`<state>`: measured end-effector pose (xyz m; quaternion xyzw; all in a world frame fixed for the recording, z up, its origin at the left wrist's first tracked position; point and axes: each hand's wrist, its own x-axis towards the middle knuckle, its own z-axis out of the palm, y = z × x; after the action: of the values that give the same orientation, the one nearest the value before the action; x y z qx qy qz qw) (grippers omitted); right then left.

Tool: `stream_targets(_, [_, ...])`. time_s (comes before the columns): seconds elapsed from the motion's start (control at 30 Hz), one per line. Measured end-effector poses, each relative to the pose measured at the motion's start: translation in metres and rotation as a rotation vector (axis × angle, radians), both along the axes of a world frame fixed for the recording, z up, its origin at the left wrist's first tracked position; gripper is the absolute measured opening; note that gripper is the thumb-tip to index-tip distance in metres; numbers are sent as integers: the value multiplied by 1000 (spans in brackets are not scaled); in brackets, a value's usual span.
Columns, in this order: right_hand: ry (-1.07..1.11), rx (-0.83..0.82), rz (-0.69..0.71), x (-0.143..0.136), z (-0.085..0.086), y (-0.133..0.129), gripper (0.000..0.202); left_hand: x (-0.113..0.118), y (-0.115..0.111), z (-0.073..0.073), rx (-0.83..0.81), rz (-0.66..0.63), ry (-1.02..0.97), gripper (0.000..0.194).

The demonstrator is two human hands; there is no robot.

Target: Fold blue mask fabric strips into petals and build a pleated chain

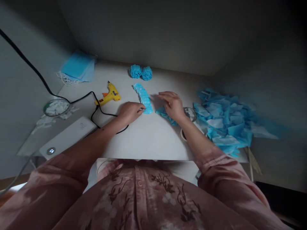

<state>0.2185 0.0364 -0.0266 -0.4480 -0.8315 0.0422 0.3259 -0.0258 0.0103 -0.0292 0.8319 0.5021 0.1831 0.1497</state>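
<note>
A pleated strip of blue mask fabric lies lengthwise on the white table, slightly curved. My left hand is at its lower left edge, with thumb and forefinger closed on the fabric. To the right of the strip, my right hand hovers with its fingers stretched out and holds nothing that I can see. Beneath that hand lies a smaller bunch of blue fabric, partly covered by it. Two blue fabric roses sit side by side beyond the strip's far end.
A yellow glue gun lies left, its black cord looping near my left wrist. Also left are blue masks, a dish of white scraps and a white power bank. Right are tape rolls and heaped blue fabric pieces.
</note>
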Motion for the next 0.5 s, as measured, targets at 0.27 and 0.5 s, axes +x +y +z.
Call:
stream_targets(0.27, [-166, -54, -30, 10, 50, 2, 43, -3, -1, -2, 19, 0, -81, 26])
stream_targets(0.5, [-332, -282, -68, -16, 60, 34, 38, -6, 0, -1, 0, -12, -79, 24])
